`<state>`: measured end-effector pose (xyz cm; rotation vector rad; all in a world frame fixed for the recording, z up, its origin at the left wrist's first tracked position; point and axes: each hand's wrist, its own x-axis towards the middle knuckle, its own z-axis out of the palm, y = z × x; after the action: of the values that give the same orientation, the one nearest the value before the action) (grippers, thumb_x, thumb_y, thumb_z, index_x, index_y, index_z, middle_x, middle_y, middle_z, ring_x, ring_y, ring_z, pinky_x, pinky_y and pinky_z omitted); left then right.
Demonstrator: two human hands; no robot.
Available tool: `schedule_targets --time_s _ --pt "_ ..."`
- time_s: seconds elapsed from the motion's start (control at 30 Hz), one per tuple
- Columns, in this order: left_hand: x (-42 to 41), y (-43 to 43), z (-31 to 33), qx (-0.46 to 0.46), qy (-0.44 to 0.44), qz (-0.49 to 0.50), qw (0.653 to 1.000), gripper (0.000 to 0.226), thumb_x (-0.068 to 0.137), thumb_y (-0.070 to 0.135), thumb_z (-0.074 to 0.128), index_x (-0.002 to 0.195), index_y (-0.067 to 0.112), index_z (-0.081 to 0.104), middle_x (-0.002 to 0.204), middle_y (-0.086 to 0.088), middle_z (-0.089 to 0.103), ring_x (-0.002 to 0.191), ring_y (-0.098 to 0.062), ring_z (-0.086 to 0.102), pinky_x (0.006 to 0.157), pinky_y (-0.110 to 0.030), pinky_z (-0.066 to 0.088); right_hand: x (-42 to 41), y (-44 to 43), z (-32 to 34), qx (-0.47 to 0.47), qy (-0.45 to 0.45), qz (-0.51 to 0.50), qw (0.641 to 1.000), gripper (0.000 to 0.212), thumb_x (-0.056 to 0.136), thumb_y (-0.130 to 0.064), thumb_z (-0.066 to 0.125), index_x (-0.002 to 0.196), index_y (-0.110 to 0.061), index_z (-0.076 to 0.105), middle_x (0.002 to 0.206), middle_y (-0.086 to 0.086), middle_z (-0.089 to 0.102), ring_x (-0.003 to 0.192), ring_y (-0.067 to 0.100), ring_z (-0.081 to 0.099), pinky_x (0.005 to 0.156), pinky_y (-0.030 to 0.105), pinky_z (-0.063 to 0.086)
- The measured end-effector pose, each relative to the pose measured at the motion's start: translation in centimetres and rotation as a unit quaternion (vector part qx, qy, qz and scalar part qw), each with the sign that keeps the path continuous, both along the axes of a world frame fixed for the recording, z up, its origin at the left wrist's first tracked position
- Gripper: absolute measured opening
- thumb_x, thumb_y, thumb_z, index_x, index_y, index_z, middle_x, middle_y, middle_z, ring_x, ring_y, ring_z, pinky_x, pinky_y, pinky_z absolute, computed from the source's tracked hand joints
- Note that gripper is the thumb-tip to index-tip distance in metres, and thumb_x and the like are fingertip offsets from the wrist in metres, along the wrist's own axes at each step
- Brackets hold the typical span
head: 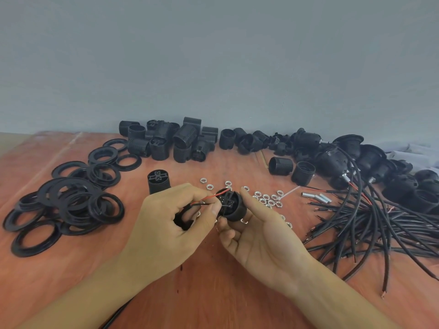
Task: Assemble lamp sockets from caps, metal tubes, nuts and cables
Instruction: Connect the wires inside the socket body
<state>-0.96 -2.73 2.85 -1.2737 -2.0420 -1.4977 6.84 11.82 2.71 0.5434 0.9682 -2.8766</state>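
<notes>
We see only two hands and their forearms. The left hand (171, 224) lies just left of the frame's centre, and the left forearm (78, 298) runs to the lower left corner. The right hand (259, 238) lies just right of centre, and the right forearm (332, 298) reaches the lower right edge. Both are bare from fingertips to the frame's edge. The left thumbnail (213, 213) is short and plain.

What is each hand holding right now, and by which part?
The right hand grips a black socket body by its round side wall. The left hand pinches the red and black wires near their ends, at the socket's terminal face.
</notes>
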Motion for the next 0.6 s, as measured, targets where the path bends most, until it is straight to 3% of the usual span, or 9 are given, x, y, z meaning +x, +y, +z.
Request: schedule_targets --time_s 0.17,0.37,0.47,0.6 --pt "-0.19 0.03 -0.04 -0.009 0.019 0.019 1.0 0.016 0.086 0.028 0.062 0.082 0.015 0.071 0.052 0.004 0.043 0.05 -0.015 0.05 0.052 -0.029 0.044 -0.07 -0.24 -0.24 0.042 0.02 -0.015 0.999 0.032 0.08 -0.034 0.069 0.091 -0.006 0.078 0.09 0.012 0.07 0.07 0.017 0.065 0.056 0.021 0.052" --pt "-0.54 -0.05 -0.15 -0.012 0.04 0.045 0.998 0.003 0.083 0.017 0.069 0.081 0.015 0.071 0.052 0.009 0.04 0.051 -0.01 0.046 0.056 -0.013 0.039 -0.01 -0.23 -0.37 0.109 0.082 -0.043 0.99 0.055 0.081 -0.03 0.069 0.124 0.003 0.061 0.115 0.017 0.07 0.092 0.022 0.068 0.065 0.021 0.054" --pt "-0.78 -0.05 -0.23 -0.019 0.026 0.043 0.999 0.004 0.084 0.019 0.068 0.082 0.017 0.07 0.054 0.012 0.04 0.053 -0.008 0.046 0.058 -0.01 0.037 0.11 -0.37 -0.3 0.161 0.113 -0.07 0.978 0.057 0.08 -0.027 0.068 0.128 0.001 0.056 0.113 0.016 0.07 0.09 0.024 0.068 0.068 0.025 0.054" --pt "-0.62 -0.09 -0.38 -0.013 -0.002 0.018 1.0 0.007 0.088 0.025 0.064 0.085 0.019 0.066 0.064 0.017 0.056 0.06 -0.005 0.054 0.059 -0.007 0.039 0.23 -0.79 -0.41 0.247 0.129 -0.114 0.954 0.062 0.069 -0.032 0.075 0.125 -0.012 0.059 0.109 0.012 0.072 0.087 0.026 0.067 0.076 0.033 0.053"
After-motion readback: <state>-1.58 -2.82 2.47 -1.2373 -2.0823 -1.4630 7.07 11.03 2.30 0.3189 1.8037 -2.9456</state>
